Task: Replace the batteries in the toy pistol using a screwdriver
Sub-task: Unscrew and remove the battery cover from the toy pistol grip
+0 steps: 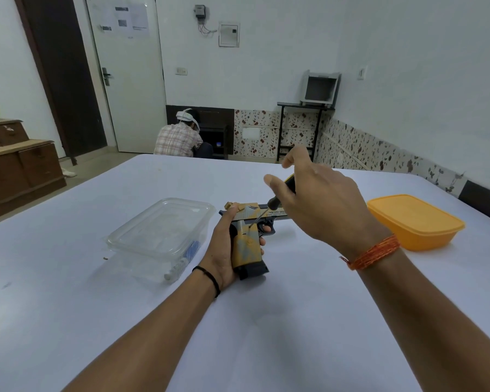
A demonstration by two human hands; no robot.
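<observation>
Left hand (224,250) grips pistol (248,244); right hand (317,199) closed on screwdriver (277,199), tip at grip screw; cover looks shut; batteries likely unswapped.

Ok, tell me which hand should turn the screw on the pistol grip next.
Right. The right hand holds the screwdriver, whose tip sits at the top of the toy pistol grip. The left hand is occupied steadying the pistol.

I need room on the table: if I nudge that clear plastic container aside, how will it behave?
The clear plastic container looks thin-walled and nearly empty, so it is probably light and should slide easily on the smooth white table. Its thin walls may flex if squeezed. The low, wide shape makes tipping unlikely, though the few small items inside may shift.
</observation>
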